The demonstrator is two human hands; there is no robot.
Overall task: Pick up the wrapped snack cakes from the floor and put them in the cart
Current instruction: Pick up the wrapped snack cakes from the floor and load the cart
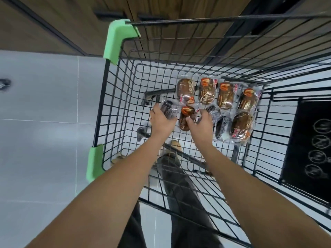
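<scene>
Black wire cart (pixel 116 42), arms reaching in: left hand (pixel 162 120) grips a dark wrapped cake (pixel 167 110), right hand (pixel 200 126) is curled round another dark packet (pixel 210 109).

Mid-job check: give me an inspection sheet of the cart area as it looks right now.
Surface: black wire cart on grey tile floor.
Job's things: wrapped snack cakes lie in two rows on the cart's bottom; none seen on the visible tile.
Clutter: small dark object at left edge, unclear.
Grippers: left hand grips a dark-wrapped cake; right hand is low among the cakes, grip hidden.
Cables: nothing seen.
Surroundings: wooden panels ahead; black flap with pictograms on the right.
</scene>
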